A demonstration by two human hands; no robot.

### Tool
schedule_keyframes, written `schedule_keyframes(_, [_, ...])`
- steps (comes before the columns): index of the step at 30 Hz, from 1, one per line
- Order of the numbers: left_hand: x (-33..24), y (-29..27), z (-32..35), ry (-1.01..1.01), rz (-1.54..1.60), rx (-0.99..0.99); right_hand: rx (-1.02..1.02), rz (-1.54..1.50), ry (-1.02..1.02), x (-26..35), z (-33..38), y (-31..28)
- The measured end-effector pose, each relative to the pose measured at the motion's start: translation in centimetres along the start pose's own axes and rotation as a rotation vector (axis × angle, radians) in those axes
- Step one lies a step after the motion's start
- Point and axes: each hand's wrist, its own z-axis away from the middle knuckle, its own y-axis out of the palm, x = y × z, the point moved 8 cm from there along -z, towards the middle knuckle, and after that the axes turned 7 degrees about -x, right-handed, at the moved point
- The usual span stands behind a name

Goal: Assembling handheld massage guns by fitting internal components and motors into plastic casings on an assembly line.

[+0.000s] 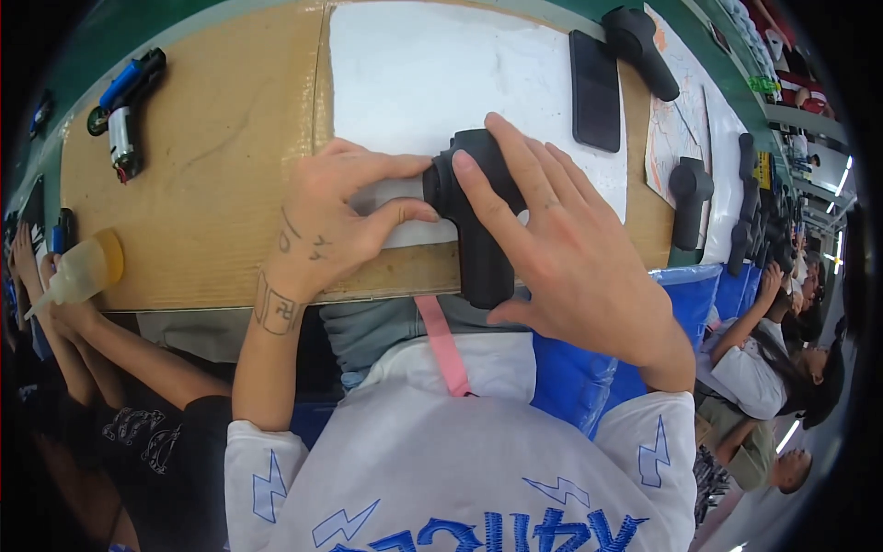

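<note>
While holding the black massage gun (486, 262) with the right hand (570, 235) at the near edge of the table (212, 230), pinches its round end (443, 189) between thumb and forefinger of the left hand (322, 216), with its casing (474, 235) seemingly closed and remaining work unclear.

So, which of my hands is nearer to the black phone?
Right. The right hand is on the near side of the black phone; the left hand is farther away, toward the left.

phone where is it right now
In the head view, the black phone lies upper right of centre, at the right edge of the white sheet, beside a dark gun-shaped device.
</note>
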Motion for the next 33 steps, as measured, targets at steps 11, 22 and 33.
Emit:
schedule_keyframes(11, [-0.1, 0.7, -0.1, 0.073, -0.01, 0.003, 0.044, -0.059, 0.026, -0.5, -0.1, 0.8])
schedule_keyframes(22, [1.7, -1.4, 1.1, -0.132, 0.105, -0.213, -0.74, -0.41, 0.039, -1.5, -1.1, -5.3])
schedule_keyframes(33, [3.7, -2.2, 0.8, -0.28, 0.125, -0.367, -0.635, -0.374, -0.078, -1.6, -5.1, 1.9])
